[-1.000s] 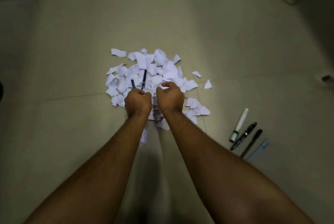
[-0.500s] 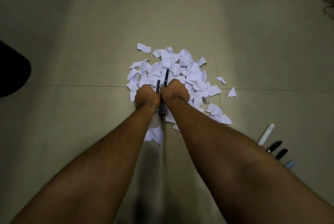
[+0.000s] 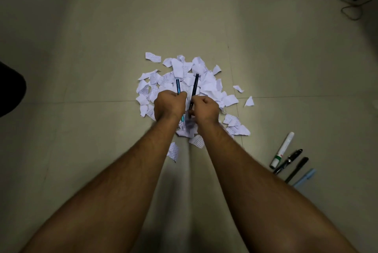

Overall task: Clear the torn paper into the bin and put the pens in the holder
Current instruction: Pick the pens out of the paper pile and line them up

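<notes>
L. hand [image 3: 169, 104] fingers curl round teal pen [image 3: 178, 87], r. hand [image 3: 205, 109] round dark pen [image 3: 194, 87]; both stick out beyond fingers, lifted clear of torn paper [image 3: 206, 87], prob. for holder.

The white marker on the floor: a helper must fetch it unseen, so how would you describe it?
Start at the heap of torn paper on the tiled floor, then look right and nearer the person to a row of four pens. The white marker lies at the row's left end, the only white one, thick, with a green band.

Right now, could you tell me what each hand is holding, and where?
The left hand grips a teal pen around its middle; the right hand grips a dark pen near its lower half.
</notes>
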The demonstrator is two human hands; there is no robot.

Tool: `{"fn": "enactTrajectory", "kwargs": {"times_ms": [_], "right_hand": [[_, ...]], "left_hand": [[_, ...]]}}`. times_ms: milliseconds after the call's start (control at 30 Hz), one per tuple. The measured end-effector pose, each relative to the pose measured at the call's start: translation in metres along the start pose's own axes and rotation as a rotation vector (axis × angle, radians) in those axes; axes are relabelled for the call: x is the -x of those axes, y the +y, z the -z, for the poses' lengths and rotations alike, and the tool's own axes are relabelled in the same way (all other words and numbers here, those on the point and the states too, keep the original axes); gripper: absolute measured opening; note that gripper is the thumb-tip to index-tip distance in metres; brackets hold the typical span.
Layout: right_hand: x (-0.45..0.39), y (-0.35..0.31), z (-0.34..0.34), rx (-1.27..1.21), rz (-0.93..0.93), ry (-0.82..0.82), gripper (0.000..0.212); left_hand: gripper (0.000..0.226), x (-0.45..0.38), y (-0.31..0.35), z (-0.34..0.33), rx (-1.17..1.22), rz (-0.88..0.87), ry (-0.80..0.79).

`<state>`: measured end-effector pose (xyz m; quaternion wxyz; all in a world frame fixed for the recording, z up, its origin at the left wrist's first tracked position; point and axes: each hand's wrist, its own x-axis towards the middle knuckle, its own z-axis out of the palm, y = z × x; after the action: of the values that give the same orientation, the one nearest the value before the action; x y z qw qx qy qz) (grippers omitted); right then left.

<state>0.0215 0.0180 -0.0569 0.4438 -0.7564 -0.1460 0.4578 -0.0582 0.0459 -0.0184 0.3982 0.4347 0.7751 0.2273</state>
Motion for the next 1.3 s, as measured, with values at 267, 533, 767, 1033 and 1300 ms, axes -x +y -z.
{"fn": "enactTrajectory", "kwargs": {"times_ms": [267, 533, 767, 1033, 1300], "right_hand": [[0.017, 0.007, 0.050, -0.114, -0.019, 0.084, 0.003], [0.018, 0.018, 0.092, -0.119, -0.046, 0.152, 0.025], [0.030, 0.045, 0.121, -0.102, -0.008, 0.349, 0.014], [0.070, 0.096, 0.196, -0.165, -0.152, 0.671, 0.014], [0.088, 0.133, 0.275, -0.195, -0.322, 0.984, 0.012]], "left_hand": [[0.027, 0.026, 0.011, -0.025, 0.008, -0.140, -0.238], [0.020, 0.055, 0.021, -0.054, -0.048, -0.208, -0.335], [0.011, 0.082, 0.013, -0.081, -0.100, -0.236, -0.469], [0.019, 0.163, -0.005, -0.143, -0.306, -0.318, -0.710], [0.014, 0.249, -0.021, -0.207, -0.459, -0.542, -0.876]]}}
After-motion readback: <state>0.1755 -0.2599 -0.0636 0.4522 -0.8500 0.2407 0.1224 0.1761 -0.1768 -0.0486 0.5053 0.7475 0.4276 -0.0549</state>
